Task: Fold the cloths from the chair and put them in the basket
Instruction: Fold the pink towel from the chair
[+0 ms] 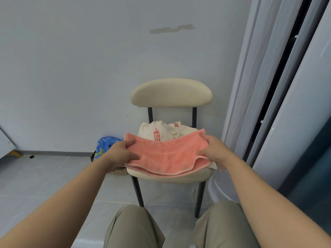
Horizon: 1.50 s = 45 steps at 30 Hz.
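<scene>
Both pink cloth (166,156) ends — pinched in left hand (120,153), right hand (214,149) fingers (204,136).

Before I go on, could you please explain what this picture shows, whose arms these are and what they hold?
No machine: a person wears a camera on the head, looking forward and down, so both bare arms are theirs. The left hand and right hand each grip one end of a salmon-pink ribbed cloth, folded over at the front of a cream padded chair with dark legs. Behind it on the seat lie cream cloths with red printing. A blue plastic bag sits on the floor. No basket is visible.
</scene>
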Available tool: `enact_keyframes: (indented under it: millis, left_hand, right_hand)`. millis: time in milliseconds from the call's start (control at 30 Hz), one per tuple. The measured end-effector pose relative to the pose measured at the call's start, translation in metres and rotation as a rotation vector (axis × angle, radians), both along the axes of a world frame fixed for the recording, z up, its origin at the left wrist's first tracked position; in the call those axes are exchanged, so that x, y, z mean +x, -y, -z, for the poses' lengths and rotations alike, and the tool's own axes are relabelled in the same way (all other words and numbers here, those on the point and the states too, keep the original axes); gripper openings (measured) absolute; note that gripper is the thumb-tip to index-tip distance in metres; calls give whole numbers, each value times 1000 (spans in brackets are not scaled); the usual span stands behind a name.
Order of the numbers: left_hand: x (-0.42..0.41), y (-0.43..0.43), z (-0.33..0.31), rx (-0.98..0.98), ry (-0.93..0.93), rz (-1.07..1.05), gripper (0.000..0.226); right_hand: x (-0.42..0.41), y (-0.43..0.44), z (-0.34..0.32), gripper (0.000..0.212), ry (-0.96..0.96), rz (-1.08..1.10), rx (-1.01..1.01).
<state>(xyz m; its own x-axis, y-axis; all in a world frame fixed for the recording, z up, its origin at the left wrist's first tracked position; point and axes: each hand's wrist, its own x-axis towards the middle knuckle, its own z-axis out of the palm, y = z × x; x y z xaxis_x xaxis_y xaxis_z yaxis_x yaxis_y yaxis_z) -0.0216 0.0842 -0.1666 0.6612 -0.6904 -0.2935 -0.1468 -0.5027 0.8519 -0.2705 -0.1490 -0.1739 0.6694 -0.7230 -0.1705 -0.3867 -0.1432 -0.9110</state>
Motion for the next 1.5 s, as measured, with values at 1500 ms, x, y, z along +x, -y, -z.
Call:
enact_keyframes:
  millis: [1500]
  left_hand:
    - [-75, 26, -1, -184, -284, -125, 24]
  right_hand:
    - [30, -89, 21, 30, 390, 143, 166]
